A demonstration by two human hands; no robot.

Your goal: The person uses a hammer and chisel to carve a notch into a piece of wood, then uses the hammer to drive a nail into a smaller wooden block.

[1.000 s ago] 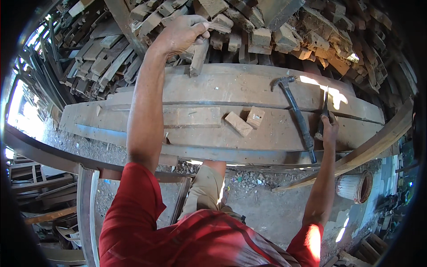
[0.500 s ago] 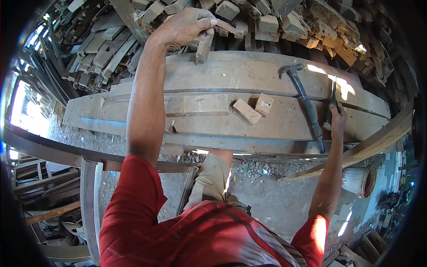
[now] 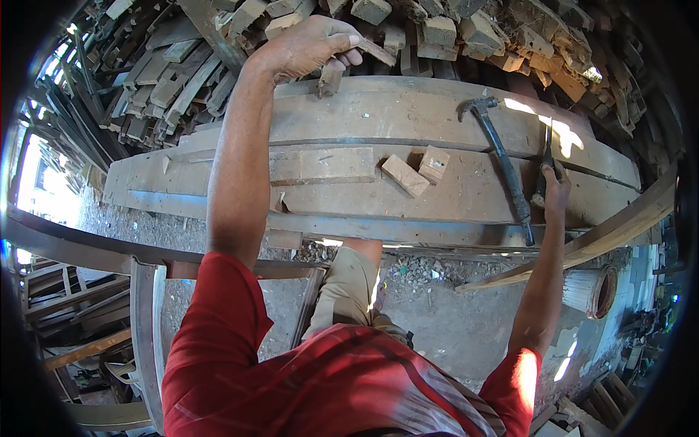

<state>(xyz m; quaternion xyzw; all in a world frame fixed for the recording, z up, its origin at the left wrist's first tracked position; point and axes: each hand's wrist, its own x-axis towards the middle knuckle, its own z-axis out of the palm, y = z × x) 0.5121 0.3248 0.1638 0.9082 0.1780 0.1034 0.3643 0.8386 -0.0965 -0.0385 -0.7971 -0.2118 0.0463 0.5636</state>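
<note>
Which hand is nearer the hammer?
Right. The right hand is just right of the hammer, beside its handle; the left hand is well off to the upper left, by the stacked wood.

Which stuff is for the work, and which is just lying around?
Being used:
thin wood strip, in the left hand
dark-handled tool, in the right hand
perhaps the hammer, beside the right hand

Seemingly just lying around:
piled wood scraps
whitish container, on its side

head view | text, labels, numbers, signs: none legible
</note>
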